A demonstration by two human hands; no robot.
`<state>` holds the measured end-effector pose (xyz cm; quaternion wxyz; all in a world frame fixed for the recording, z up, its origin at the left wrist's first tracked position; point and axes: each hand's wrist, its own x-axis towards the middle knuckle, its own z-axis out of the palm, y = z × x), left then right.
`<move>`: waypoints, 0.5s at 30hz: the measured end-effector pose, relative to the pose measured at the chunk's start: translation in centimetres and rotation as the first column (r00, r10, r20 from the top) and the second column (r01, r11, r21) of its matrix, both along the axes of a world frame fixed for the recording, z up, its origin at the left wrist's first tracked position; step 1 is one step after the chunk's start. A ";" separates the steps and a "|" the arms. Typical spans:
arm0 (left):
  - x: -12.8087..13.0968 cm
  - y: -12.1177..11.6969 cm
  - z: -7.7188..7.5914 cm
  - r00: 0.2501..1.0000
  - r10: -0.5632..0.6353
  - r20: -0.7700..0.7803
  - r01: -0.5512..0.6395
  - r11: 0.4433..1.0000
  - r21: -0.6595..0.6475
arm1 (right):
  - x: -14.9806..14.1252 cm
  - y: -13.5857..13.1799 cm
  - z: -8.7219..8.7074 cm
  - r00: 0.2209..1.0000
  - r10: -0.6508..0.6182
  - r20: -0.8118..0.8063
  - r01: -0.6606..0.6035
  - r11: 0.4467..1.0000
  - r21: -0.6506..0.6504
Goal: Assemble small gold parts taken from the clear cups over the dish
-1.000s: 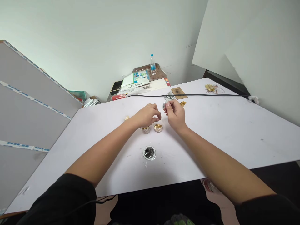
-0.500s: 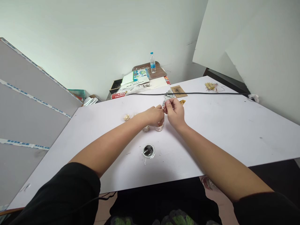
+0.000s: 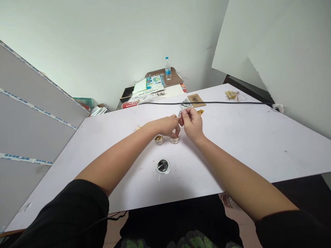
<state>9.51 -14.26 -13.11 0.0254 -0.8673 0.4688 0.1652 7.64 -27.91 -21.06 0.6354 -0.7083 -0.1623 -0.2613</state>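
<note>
My left hand and my right hand meet fingertip to fingertip above the white table. Both pinch a tiny silvery piece between them, too small to name. Just below my left hand stand two small clear cups holding small gold parts. A round cup with a dark inside sits nearer to me. A crumpled clear bag lies just beyond my right hand.
A black cable runs across the far side of the table past a brown card. Gold bits lie at the far right and left of my hands. Behind the table stand a water bottle and papers. Grey panels lean at left.
My left hand moved right from above the cups to join the right hand's fingertips, then lifted enough to uncover the left cup. The view drifted slightly.
</note>
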 end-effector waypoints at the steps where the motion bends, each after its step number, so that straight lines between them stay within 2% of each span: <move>1: 0.0 0.2 0.1 1.000 0.000 -0.007 0.000 1.000 -0.016 | -0.1 0.0 0.2 1.000 -0.020 -0.023 0.021 0.999 0.043; 3: 0.1 0.7 0.3 1.000 -0.006 -0.014 0.005 0.997 -0.071 | -0.3 0.1 0.5 0.998 -0.041 -0.053 0.046 0.994 0.096; 6: -0.1 1.9 0.5 1.000 0.001 -0.016 -0.004 0.980 -0.200 | -0.6 0.1 0.9 0.998 -0.031 -0.046 0.035 0.995 0.093; 9: -1.0 3.7 0.7 0.999 0.042 -0.001 -0.040 0.928 -0.370 | -0.9 0.3 1.1 1.000 0.014 -0.011 -0.013 0.997 0.078; 11: -2.1 5.0 0.7 0.997 0.079 0.014 -0.062 0.860 -0.507 | -1.4 0.6 1.3 0.997 0.074 0.034 -0.076 0.995 0.066; 15: -4.5 7.3 0.0 0.980 0.197 -0.021 -0.151 0.673 -0.724 | -2.9 1.4 1.7 0.965 0.225 0.133 -0.226 0.974 -0.013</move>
